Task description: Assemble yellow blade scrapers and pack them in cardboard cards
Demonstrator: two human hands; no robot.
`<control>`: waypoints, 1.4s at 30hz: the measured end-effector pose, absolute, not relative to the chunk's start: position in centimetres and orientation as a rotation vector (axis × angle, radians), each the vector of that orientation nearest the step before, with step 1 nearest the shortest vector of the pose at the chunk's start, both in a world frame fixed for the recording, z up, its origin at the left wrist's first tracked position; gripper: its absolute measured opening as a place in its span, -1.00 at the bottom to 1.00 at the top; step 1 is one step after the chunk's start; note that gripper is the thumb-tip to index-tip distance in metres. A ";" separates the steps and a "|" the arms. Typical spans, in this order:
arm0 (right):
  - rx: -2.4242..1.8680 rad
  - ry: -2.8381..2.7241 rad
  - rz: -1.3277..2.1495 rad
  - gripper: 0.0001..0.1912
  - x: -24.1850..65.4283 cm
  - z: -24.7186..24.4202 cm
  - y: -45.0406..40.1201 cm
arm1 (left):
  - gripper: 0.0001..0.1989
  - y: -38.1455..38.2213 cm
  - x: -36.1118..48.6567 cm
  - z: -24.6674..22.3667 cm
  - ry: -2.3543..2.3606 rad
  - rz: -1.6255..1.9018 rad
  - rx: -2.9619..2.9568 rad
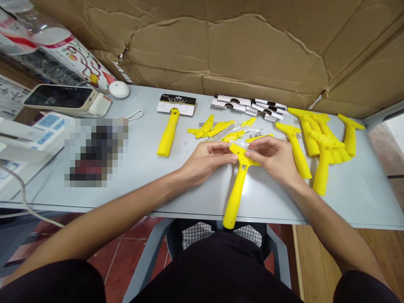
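Along the left end of the pale table [142,160], 2 bottles [78,59] with printed labels lean beside a dark-screened device [59,97], with a white egg-shaped object [119,89] just to its right. Nearer the front edge, a pixelated patch [97,153] hides whatever lies there; a white loop [135,114] shows at its upper corner. Next comes a yellow handle [168,134] lying with its upper end against a black-and-white card [189,109], and 2 tiny metal bits rest on the table to its right.

Near the middle, the left hand [208,162] holds the left end of a yellow scraper [236,193], thumb and fingers closed narrowly about its wide head. The scraper sits between the hands, its handle slanting toward the person and its lower end reaching the table's front edge. Beyond it lie flat yellow pieces [206,126], silvery strips [224,131] and scattered small screws [251,136], with a pile of folded cards [232,102] behind. The right hand [279,158] pinches the head's right end.

Just beside that hand, a separate yellow handle [298,153] lies tilted. Farther right, several more yellow handles [322,170] overlap too closely to count.
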State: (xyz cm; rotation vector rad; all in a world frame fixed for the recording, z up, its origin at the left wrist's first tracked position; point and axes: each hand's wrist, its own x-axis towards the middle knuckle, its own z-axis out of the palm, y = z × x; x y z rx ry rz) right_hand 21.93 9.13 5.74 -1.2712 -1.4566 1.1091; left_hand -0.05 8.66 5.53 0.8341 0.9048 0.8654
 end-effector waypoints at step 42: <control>-1.325 -1.600 1.296 -0.80 23.9 6.2 10.0 | -0.57 8.4 0.3 5.0 0.940 0.903 0.880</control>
